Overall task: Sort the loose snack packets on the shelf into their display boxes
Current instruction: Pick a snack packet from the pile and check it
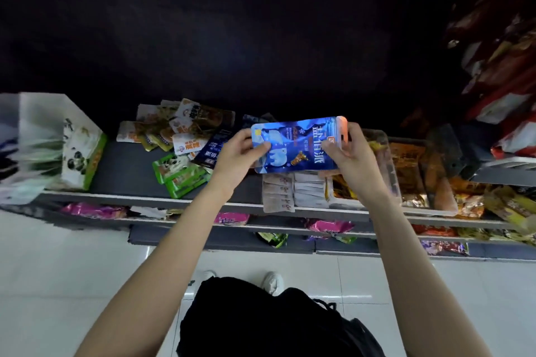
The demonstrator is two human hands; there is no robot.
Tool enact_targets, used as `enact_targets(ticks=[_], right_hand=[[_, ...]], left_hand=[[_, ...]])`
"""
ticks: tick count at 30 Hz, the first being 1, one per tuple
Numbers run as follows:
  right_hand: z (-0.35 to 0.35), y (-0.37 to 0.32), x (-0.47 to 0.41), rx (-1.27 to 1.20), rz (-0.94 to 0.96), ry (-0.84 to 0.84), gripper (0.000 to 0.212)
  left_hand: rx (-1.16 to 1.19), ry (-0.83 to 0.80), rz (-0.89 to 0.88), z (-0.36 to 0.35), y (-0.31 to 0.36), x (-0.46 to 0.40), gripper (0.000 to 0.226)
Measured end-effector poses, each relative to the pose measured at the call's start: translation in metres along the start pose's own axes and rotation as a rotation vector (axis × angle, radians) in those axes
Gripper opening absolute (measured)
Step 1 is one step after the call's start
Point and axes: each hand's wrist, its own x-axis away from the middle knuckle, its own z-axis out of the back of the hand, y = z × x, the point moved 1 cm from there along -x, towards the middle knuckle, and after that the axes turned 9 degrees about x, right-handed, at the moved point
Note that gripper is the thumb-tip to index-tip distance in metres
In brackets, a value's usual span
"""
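Item: blue packet, glossy foil, flat and roughly rectangular, printed with white bears and white characters, one short end catching an orange-pink glare. I hold it level above the shelf, lengthwise between both hands. My left hand grips its left end, thumb curled over the printed face, fingers hidden beneath. My right hand pinches the right end, thumb on top, fingers wrapped round the far edge.

Left of my left hand, on the dark matte shelf surface: a loose heap of white-and-orange packets, crinkled and overlapping; nearer me, green packets with a panda print, shiny film; just beside my left hand, dark navy packets, partly covered by it. Further left: an upright white display box with panda artwork and a green edge, card stock, its far side smeared by blur.

Below the held packet: rows of pale small sachets standing on edge, their container mostly hidden. Under and beyond my right hand: a clear plastic tray of orange and brown wrappers, print unreadable.

Lower tiers: purple packets, cut off by the shelf lip. The space above the shelf is dark; the upper right goods are too dim to identify.
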Motion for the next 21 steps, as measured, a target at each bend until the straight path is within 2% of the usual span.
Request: enact_targets(ticks=[3,8,11,14,17,21], right_hand=[[-0.042,-0.031,-0.002,0.157,0.124,-0.099,0.043],[-0.144,-0.096,0.002,0.297,0.397,-0.106,0.042],[-0.212,-0.131,-0.002,0.193,0.458,-0.146,0.04],[-0.285,-0.168,-0.008,-0.036,0.381,-0.271,0.039],[-0.356,-0.202,-0.019,-0.16,0.303,-0.346,0.033],[-0.445,-0.234,-0.041,-0.005,0.334,-0.245,0.027]], left_hand=[[-0.058,0.097,-0.034,0.052,0.012,0.018,0.016],[-0.243,0.287,-0.147,0.189,0.022,0.053,0.017],[-0.616,0.522,-0.292,0.287,0.035,0.076,0.02],[-0.951,0.652,-0.356,0.375,0.051,0.092,0.028],[-1.119,0.61,-0.324,0.438,0.065,0.088,0.032],[-1.315,0.389,-0.281,0.488,0.072,0.066,0.022]])
